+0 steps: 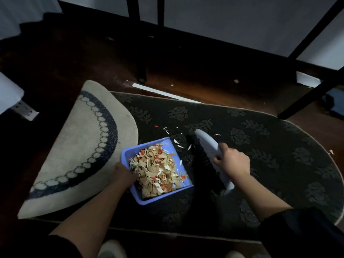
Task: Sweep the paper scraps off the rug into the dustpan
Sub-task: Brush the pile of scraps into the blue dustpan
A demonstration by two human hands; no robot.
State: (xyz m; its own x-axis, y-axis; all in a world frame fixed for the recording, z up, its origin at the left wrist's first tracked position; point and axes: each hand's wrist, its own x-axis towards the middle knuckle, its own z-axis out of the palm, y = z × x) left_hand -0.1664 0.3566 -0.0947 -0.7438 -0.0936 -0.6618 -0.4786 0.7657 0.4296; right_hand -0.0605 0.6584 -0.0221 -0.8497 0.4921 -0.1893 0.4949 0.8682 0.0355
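A lived-in room of a home: dark wooden floor, a floral-patterned oval rug with one end folded over, dark furniture legs beyond the fingers, pale wall behind.

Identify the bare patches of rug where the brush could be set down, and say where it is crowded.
Free: the dark rug right of the right hand, out to its curved edge; also the far strip between the brush and floor. Crowded: the gap between brush and dustpan, strewn with paper scraps; the folded-over end borders the left hand.
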